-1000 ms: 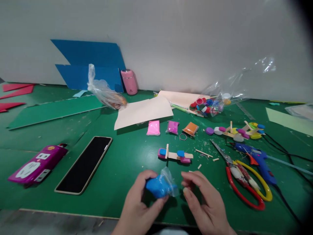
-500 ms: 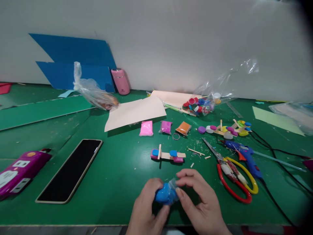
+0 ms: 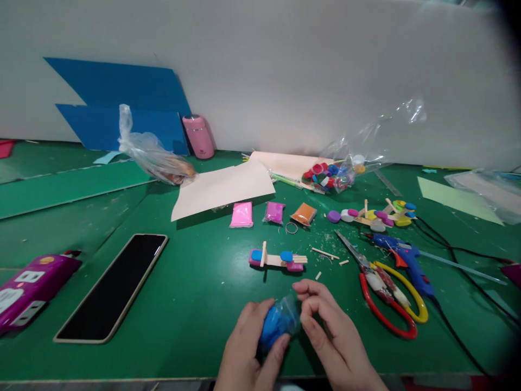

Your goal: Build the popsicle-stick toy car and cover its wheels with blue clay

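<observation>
My left hand is closed around a packet of blue modelling clay in clear plastic, low over the front of the table. My right hand is just right of the packet, thumb and forefinger pressed together at the wrapper's edge. Whether a bit of plastic is between those fingertips is hidden. Beyond both hands lies a small craft-stick model with blue and magenta caps. Farther back are a pink clay packet, a purple one and an orange one in a row.
To the right lie scissors with red and yellow handles, a blue glue gun with its cable, and another cap-and-stick model. A phone and a purple power strip are at left. Behind stand a pink bottle and a bag of bottle caps.
The blue clay packet has tilted more upright in my left hand, and more of its plastic shows. My right fingers have curled in and shifted slightly right.
</observation>
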Tool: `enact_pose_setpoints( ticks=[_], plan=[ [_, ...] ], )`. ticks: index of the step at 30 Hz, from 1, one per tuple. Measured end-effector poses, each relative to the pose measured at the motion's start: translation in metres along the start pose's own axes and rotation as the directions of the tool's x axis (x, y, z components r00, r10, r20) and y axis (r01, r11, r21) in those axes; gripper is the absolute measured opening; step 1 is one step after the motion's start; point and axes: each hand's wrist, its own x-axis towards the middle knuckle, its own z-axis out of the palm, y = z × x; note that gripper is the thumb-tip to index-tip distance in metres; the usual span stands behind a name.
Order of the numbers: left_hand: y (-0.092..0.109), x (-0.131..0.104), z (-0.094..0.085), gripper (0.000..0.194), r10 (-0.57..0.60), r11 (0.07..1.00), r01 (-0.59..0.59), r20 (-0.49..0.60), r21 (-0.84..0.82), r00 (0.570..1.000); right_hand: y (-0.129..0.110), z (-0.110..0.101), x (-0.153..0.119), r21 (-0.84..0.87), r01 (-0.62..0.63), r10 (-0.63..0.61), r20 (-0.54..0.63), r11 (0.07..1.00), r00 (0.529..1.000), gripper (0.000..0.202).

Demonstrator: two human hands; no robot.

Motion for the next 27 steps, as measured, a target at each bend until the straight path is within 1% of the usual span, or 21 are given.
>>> enact_pose_setpoints(
  ticks=[2,3,7,9,11,14,17,18,20,23,25,27],
  plan=[
    [-0.0005,0.0007,-0.0030,0.031,-0.022,1.000,0.022,-0.012,0.012,1.000,-0.0004,-0.0024,0.0001,0.052,-0.025,0.022,0.047,0.998,0.999,0.019],
    [-0.0006,0.0010,-0.0046,0.031,-0.024,1.000,0.024,-0.010,-0.002,1.000,-0.0001,-0.0032,0.0002,0.064,-0.031,0.027,0.052,0.997,0.998,0.019],
    [-0.0008,0.0021,-0.0088,0.032,-0.017,0.997,0.018,0.020,-0.076,1.000,0.0045,-0.0037,-0.0004,0.094,-0.071,0.074,-0.031,0.993,0.997,0.015],
    [-0.0019,0.0021,-0.0089,0.032,-0.065,0.993,0.070,0.048,-0.099,0.997,0.0071,-0.0036,-0.0012,0.118,-0.098,0.103,-0.038,0.988,0.994,0.014],
    [-0.0037,0.0015,-0.0083,0.034,-0.133,0.979,0.145,0.092,-0.142,0.987,0.0084,-0.0039,-0.0017,0.134,-0.104,0.104,0.001,0.986,0.995,0.014],
    [-0.0057,-0.0003,-0.0073,0.037,-0.221,0.938,0.259,0.177,-0.233,0.959,0.0075,-0.0053,-0.0016,0.149,-0.101,0.093,0.060,0.984,0.994,0.014],
    [-0.0054,-0.0015,-0.0075,0.038,-0.252,0.896,0.315,0.225,-0.312,0.941,0.0054,-0.0070,-0.0006,0.175,-0.116,0.101,0.090,0.978,0.991,0.014],
    [-0.0049,-0.0016,-0.0078,0.037,-0.246,0.893,0.310,0.224,-0.326,0.943,0.0048,-0.0074,-0.0002,0.189,-0.123,0.106,0.096,0.974,0.990,0.014],
    [-0.0035,-0.0012,-0.0085,0.035,-0.208,0.912,0.259,0.185,-0.317,0.961,0.0041,-0.0076,0.0005,0.206,-0.149,0.129,0.105,0.967,0.986,0.012],
    [-0.0012,0.0008,-0.0086,0.034,-0.068,0.976,0.088,0.106,-0.200,0.992,0.0045,-0.0054,0.0010,0.182,-0.183,0.168,0.092,0.966,0.981,0.010],
    [-0.0005,0.0026,-0.0078,0.035,0.041,0.995,-0.033,0.083,-0.096,0.996,0.0058,-0.0027,0.0007,0.137,-0.172,0.164,0.065,0.976,0.984,0.008],
    [-0.0012,0.0038,-0.0068,0.036,0.111,0.994,-0.111,0.073,-0.004,0.991,0.0076,0.0000,0.0000,0.082,-0.143,0.141,0.035,0.986,0.989,0.008]
  ],
)
